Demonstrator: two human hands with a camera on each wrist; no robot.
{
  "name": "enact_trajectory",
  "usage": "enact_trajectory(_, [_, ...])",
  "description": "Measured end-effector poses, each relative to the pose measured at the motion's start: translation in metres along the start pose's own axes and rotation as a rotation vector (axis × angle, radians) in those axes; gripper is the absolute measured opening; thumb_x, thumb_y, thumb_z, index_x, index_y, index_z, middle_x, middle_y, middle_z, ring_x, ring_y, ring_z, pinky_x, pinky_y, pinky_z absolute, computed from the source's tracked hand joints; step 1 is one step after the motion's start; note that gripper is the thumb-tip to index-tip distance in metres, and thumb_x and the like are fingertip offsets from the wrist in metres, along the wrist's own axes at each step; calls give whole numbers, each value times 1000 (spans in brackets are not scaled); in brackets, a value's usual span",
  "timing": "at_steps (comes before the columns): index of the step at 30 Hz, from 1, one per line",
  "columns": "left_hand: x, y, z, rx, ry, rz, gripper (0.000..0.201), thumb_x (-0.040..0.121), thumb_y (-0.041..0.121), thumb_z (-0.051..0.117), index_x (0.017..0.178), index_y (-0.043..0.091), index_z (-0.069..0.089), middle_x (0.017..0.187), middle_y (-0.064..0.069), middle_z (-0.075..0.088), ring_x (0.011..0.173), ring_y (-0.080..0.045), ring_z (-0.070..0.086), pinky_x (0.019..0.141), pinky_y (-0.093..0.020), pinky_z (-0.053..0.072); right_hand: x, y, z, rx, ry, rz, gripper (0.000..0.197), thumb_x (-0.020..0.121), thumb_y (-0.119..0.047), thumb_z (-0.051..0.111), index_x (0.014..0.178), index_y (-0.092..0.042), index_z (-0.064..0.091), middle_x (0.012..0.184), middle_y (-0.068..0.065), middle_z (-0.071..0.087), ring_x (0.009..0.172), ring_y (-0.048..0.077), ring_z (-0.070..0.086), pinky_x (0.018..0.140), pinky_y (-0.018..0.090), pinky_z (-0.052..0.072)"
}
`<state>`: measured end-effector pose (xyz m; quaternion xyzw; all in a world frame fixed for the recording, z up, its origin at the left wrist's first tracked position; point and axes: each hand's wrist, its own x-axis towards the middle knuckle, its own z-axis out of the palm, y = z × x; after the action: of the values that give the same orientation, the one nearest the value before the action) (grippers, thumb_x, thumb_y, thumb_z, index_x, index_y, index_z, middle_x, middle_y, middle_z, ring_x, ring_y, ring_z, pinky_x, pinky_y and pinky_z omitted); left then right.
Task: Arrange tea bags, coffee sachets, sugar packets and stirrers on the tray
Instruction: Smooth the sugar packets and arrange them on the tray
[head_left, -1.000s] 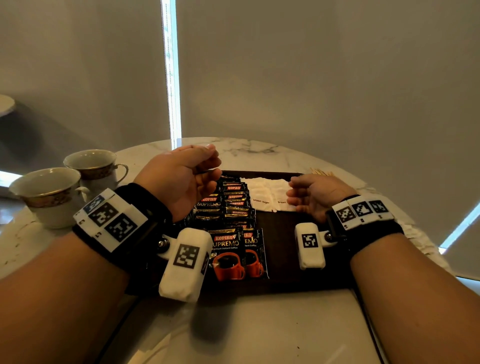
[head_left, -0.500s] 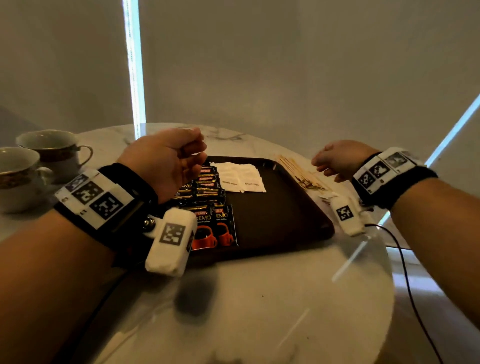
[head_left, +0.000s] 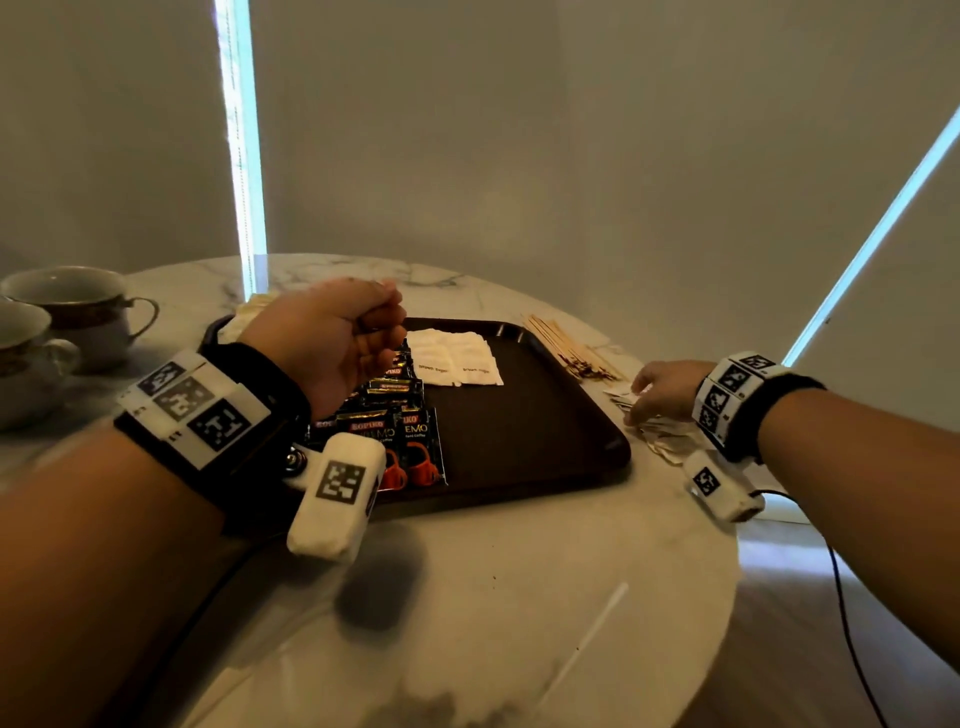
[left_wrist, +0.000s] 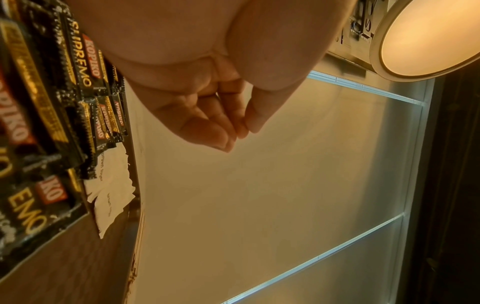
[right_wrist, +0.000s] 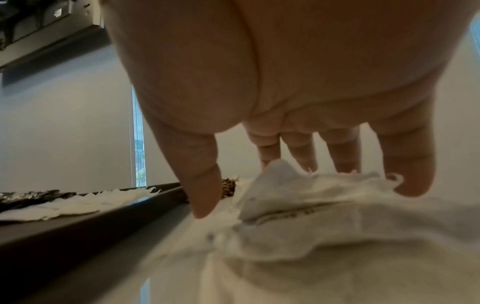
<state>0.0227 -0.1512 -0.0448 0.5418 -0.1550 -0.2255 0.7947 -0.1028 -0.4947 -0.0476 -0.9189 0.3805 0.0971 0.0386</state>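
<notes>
A dark brown tray (head_left: 519, 441) lies on the marble table. Black coffee sachets (head_left: 410, 415) overlap in rows on its left half, and white sugar packets (head_left: 452, 358) lie at its back. My left hand (head_left: 382, 332) hovers over the sachets (left_wrist: 39, 102), fingers curled against the thumb (left_wrist: 233, 133), holding nothing. Wooden stirrers (head_left: 566, 343) lie on the table beyond the tray's right rim. Just in front of them, my right hand (head_left: 636, 410) reaches down onto a loose pile of white packets (head_left: 665, 441). Its straight fingers (right_wrist: 345, 156) touch the pile (right_wrist: 324, 216).
Two teacups (head_left: 78, 306) stand at the table's far left. Some tan paper items (head_left: 254, 309) show behind my left hand at the tray's back left corner. A black cable (head_left: 852, 649) hangs past the table's right edge. Bare marble (head_left: 493, 597) stretches in front of the tray.
My right hand left the tray, swung out past its right rim and came down onto the packet pile. The left hand's fingers curled in tighter. My head turned right.
</notes>
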Motion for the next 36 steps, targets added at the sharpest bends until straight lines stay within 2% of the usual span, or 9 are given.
enact_trajectory(4, [2, 0, -2, 2, 1, -4, 15, 101, 22, 57, 88, 16, 60, 75, 1, 63, 58, -8, 61, 46, -18, 49, 0, 0, 4, -17, 4, -12, 68, 75, -44, 82, 135, -32, 53, 137, 0, 56, 121, 23, 51, 93, 30, 41])
enact_trajectory(10, [5, 0, -5, 2, 14, 5, 14, 100, 24, 58, 88, 17, 60, 74, 3, 64, 60, -8, 61, 48, -18, 50, -1, 2, 5, -21, 31, -32, 45, 73, -42, 84, 112, -32, 62, 122, 1, 63, 99, 19, 53, 84, 29, 43])
enact_trajectory(12, [6, 0, -6, 5, 14, 3, 14, 100, 24, 58, 88, 17, 61, 74, 3, 65, 60, -8, 62, 48, -18, 49, -6, 0, 0, -12, -14, -33, 49, 78, -45, 78, 121, -30, 60, 127, 1, 60, 105, 19, 54, 90, 33, 47])
enact_trajectory(16, [7, -1, -7, 9, 1, 2, 14, 100, 25, 58, 89, 17, 61, 74, 3, 65, 59, -8, 62, 47, -18, 49, -17, 0, -13, 5, -216, -5, 88, 76, -33, 79, 150, -40, 32, 155, 4, 38, 135, 29, 42, 106, 48, 46])
enact_trajectory(22, [6, 0, -7, 15, -3, 1, 15, 100, 25, 58, 89, 17, 62, 75, 2, 65, 59, -8, 62, 47, -19, 49, -21, -5, -3, 52, -209, 43, 92, 65, -21, 90, 143, -36, 45, 111, 4, 59, 95, 28, 66, 76, 44, 63])
enact_trajectory(27, [7, 0, -7, 9, 4, 2, 15, 101, 25, 58, 90, 16, 62, 75, 1, 65, 58, -8, 62, 45, -18, 49, -20, -7, -3, 141, -221, 38, 87, 67, -18, 90, 143, -30, 48, 122, 8, 55, 99, 31, 64, 68, 40, 63])
enact_trajectory(30, [7, 0, -8, 6, 8, -1, 16, 101, 25, 57, 89, 16, 62, 73, 2, 65, 57, -8, 62, 45, -18, 48, -21, -4, -10, 112, -294, 16, 113, 58, -29, 94, 151, -42, 31, 150, 10, 41, 118, 35, 56, 85, 45, 60])
enact_trajectory(33, [8, 0, -9, 8, 3, 0, 15, 101, 24, 57, 90, 15, 62, 73, 1, 65, 57, -8, 62, 45, -18, 49, -24, -4, -11, -155, -208, -81, 127, 57, -38, 94, 156, -42, 15, 161, 0, 25, 142, 30, 35, 110, 49, 41])
enact_trajectory(36, [8, 0, -9, 12, 3, 1, 14, 101, 24, 58, 91, 15, 62, 73, 1, 65, 57, -8, 63, 45, -19, 49, -23, -6, 0, -193, -241, -96, 126, 58, -33, 94, 156, -39, 16, 160, -2, 33, 142, 27, 37, 112, 50, 38])
